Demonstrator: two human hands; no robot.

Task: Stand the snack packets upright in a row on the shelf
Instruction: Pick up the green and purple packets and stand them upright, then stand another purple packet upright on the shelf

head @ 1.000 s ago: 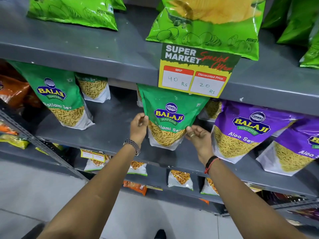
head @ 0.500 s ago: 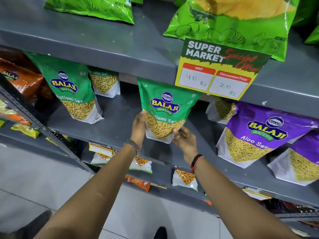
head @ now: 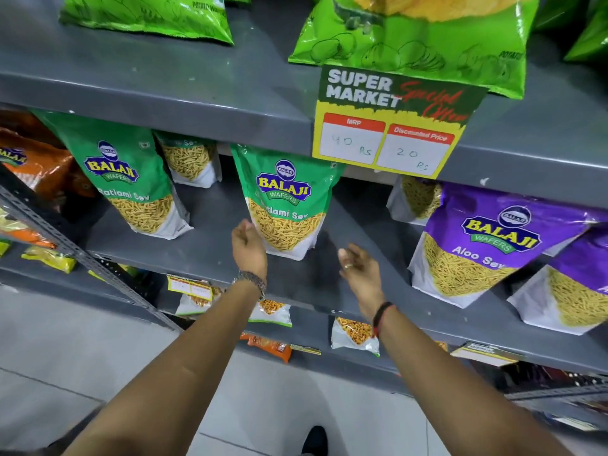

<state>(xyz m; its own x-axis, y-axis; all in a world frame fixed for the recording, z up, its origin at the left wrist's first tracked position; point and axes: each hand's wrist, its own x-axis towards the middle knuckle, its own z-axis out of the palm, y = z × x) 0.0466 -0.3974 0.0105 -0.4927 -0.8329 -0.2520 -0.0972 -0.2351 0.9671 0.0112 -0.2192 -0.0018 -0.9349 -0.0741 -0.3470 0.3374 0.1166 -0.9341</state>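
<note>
Hands hang loosely open, holding nothing: left hand (head: 249, 250) just beside the green Ratlami Sev packet (head: 285, 200), contact unclear; right hand (head: 358, 268) apart, blurred. The packet stands upright on the grey metal shelf (head: 217, 205), top hidden behind a yellow price card (head: 391, 126).

Hidden and cropped packets
The price sign (head: 391, 126) covers a green packet's (head: 283, 205) top corner; chip bags (head: 411, 44) run past the frame's top.

Grey metal shelf (head: 214, 258) carries upright green Ratlami Sev packets (head: 285, 205), one more at left (head: 131, 185), purple Aloo Sev packets (head: 487, 245) at right.
</note>
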